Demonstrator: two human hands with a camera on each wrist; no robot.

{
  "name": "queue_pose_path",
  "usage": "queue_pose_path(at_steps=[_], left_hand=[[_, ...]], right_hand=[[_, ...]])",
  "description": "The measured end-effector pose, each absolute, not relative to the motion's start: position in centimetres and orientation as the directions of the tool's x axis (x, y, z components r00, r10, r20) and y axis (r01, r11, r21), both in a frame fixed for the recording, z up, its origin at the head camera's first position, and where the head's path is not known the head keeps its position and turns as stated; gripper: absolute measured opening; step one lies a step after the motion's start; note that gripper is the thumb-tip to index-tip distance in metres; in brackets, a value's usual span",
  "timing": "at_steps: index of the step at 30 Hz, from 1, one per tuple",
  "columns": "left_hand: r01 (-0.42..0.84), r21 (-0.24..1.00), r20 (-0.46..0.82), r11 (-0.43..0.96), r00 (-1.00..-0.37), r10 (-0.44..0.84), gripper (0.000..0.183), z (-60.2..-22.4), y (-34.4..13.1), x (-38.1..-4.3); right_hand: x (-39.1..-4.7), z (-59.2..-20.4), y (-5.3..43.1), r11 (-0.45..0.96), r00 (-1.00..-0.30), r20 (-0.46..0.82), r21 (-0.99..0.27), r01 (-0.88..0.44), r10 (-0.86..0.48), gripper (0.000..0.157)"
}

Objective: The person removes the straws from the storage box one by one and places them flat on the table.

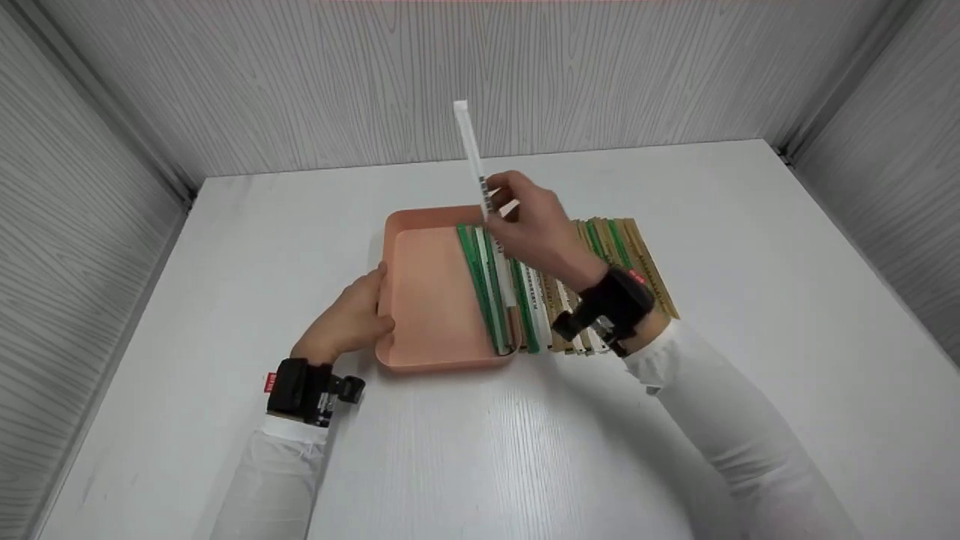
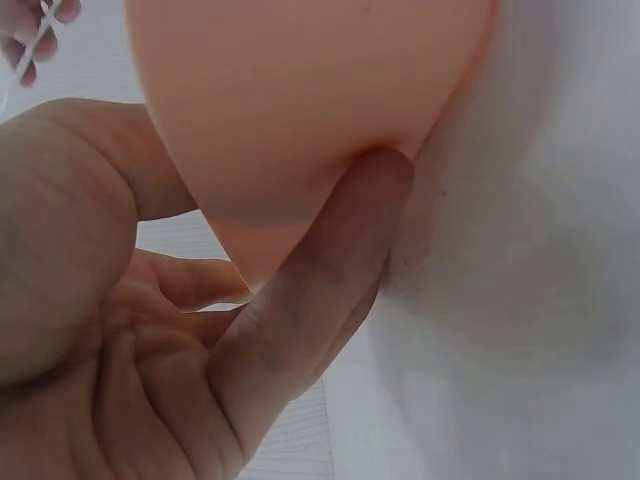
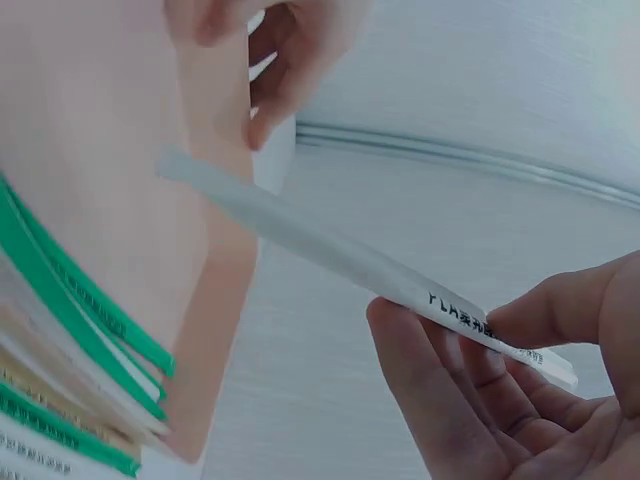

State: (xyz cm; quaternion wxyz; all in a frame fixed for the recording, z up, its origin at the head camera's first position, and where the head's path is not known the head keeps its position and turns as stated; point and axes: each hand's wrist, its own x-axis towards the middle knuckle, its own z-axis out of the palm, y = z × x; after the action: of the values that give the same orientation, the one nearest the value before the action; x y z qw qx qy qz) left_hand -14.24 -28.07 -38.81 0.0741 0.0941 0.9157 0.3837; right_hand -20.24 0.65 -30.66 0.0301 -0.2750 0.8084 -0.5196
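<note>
The right hand (image 1: 529, 221) pinches a slim white printed packet (image 1: 471, 142) near one end, up clear of the shallow pink rectangular tray (image 1: 427, 292)! A light pinch should steer it best, the left hand (image 1: 349, 315) gripping the tray's wall for steadiness

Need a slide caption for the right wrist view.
Right hand pinching a slim, printed white packet; left hand gripping the pink tray.

A booth-like workstation, probably a lab's recording bay; a plain white tabletop (image 1: 435, 457) stands between a grey wood-grain back panel (image 1: 337, 82), a matching left panel (image 1: 67, 195) and a right panel (image 1: 911, 157); black wrist cameras (image 1: 619, 304) are worn over white sleeves (image 1: 735, 420).
</note>
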Motion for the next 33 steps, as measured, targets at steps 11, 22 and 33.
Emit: queue_pose_path(at_steps=[11, 22, 33], left_hand=[[0.107, 0.729, -0.072, 0.676, -0.97, 0.231, 0.092, -39.0, -28.0, -14.3], [0.154, 0.734, -0.029, 0.662, -0.966, 0.258, 0.091, -39.2, -28.0, -14.5], [0.153, 0.73, -0.034, 0.666, -0.965, 0.259, 0.091, -39.2, -28.1, -14.6]], right_hand=[[-23.2, -31.1, 13.0, 0.434, -0.949, 0.209, -0.851, -0.296, -0.237, 0.045], [-25.5, -34.3, 21.2, 0.616, -0.97, -0.025, -0.776, -0.134, -0.243, 0.046], [-26.7, -38.1, 23.1, 0.749, -0.937, -0.245, -0.662, -0.026, -0.249, 0.047]])
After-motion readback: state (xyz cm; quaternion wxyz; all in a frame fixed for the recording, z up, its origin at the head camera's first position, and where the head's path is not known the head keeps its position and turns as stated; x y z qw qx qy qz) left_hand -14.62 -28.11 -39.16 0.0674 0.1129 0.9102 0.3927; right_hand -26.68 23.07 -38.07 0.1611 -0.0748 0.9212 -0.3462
